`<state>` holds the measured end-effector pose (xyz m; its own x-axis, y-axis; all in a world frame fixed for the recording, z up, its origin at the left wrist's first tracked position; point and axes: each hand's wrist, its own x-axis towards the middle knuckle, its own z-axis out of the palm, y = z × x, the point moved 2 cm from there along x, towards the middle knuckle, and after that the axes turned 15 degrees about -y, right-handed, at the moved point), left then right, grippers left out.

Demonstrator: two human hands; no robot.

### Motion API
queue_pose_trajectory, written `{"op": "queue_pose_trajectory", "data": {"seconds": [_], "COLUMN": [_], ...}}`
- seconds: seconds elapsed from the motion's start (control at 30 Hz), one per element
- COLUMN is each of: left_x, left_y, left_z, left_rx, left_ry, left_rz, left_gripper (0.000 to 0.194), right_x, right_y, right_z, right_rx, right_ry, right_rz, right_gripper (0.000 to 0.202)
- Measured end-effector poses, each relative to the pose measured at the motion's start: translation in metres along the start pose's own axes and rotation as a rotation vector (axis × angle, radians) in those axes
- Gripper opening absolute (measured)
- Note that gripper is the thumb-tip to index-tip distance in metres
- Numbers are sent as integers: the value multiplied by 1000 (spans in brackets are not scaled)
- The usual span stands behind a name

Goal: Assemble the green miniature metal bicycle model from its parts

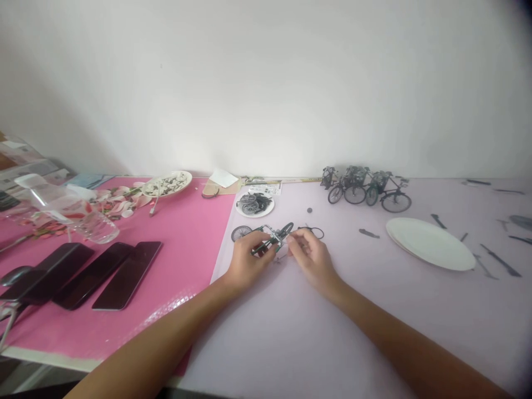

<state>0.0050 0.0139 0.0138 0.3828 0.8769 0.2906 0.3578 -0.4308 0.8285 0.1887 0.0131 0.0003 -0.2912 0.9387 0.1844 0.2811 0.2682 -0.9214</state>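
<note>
Forearms (166,330) angled inward; left hand (250,260), right hand (313,257) near each other, fingers (306,237) bent.

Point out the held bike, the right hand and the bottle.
Held bike (286,230): head view, on its dark wheel.
Right hand (313,258): head view, on the back of the hand.
Bottle (81,215): head view, on its body.

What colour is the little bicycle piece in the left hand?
The bicycle piece looks mostly dark green with silvery parts; the head view shows it best.
</note>
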Motion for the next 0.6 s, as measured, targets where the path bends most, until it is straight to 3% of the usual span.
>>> {"op": "queue_pose_trajectory", "data": {"seconds": [0.2,0.47,0.6], "left_x": [1,1,1], "left_y": [1,1,-1], "left_z": [-1,-2,-1], "left_rx": [37,52,63], "left_ry": [-11,-13,-17], "left_rz": [22,34,38], "left_gripper": [18,18,22], "right_x": [0,-1,-1], "right_y": [-4,0,-1], "right_z": [0,2,2], "right_rx": [-41,37,23], "right_ry": [-47,-34,-71], "right_rz": [16,32,44], "right_gripper": [40,29,39]}}
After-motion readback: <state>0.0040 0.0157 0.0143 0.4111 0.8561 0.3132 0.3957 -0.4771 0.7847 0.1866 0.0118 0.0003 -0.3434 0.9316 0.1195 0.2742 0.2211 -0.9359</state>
